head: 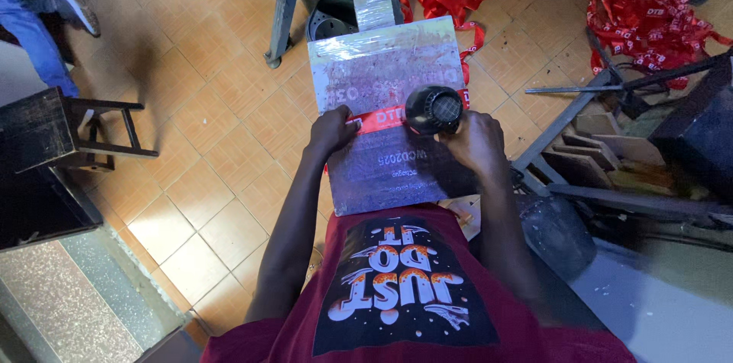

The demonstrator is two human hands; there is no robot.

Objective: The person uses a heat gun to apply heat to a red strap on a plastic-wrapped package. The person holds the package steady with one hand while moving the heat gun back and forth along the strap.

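Note:
A flat grey printing board [397,172] wrapped in clear film lies in front of me, with faded print on it. A red ribbon strip [379,119] lies across its middle. My left hand [332,130] presses the ribbon's left end down on the board. My right hand [477,141] grips a black heat gun [434,109], whose round end faces up, right over the ribbon's right part.
Piles of red ribbons [645,8] lie on the tiled floor at the back and right. A metal stand [286,4] rises behind the board. A dark wooden stool [53,130] stands left, beside another person's legs [38,19]. Wood and metal scraps [603,141] lie at right.

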